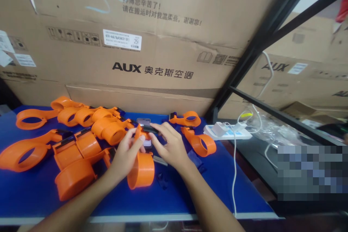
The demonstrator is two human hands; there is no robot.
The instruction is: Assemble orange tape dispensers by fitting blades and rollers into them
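Note:
An orange plastic tape dispenser (144, 170) is held by my left hand (126, 150), fingers closed round its narrow upper end. Its wide ring hangs toward me, just above or on the table. My right hand (170, 145) pinches a small black piece (149, 128) against the top of that same end; whether this piece is attached is unclear. Beneath my hands lies a phone (147, 143), partly covered. A grey flat strip (160, 160) shows below my right hand, partly hidden, and a dark scrap (163, 180) lies nearby.
Several orange dispensers (74, 179) crowd the left of the blue table (108, 203). Two more (202, 144) lie at the right. A white power strip (228, 132) with a hanging cable (234, 181) sits at the right edge. Large cartons (163, 43) and a black frame (244, 54) stand behind.

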